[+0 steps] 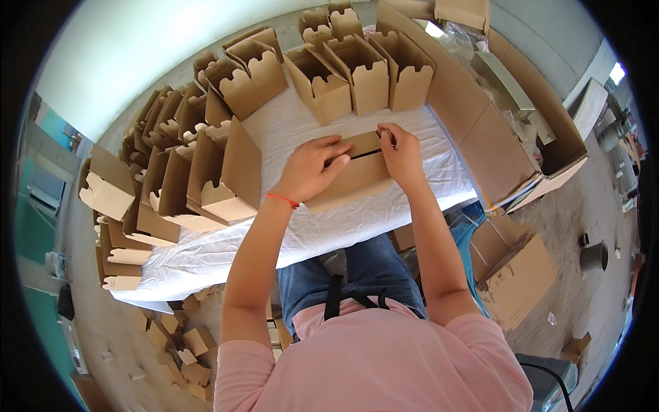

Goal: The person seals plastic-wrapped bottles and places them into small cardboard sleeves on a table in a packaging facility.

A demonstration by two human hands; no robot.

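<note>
A brown cardboard box (352,177) lies on the white cloth of the table in front of me, with a dark narrow gap along its upper side. My left hand (314,167), with a red string at the wrist, rests on the box's left end, its thumb and fingers at the gap. At the right end, the bent fingers of my right hand (400,149) pinch the box's edge by the gap. Open cardboard boxes with notched edges (322,100) stand beyond the box, and more open boxes (231,175) are crowded to the left.
A large open carton (473,134) at the right holds metallic pieces and clear plastic. White cloth (309,237) covers the table. Small cardboard boxes (198,340) lie on the floor at lower left; a torn carton (522,280) and a dark cup-like container (594,256) are at lower right.
</note>
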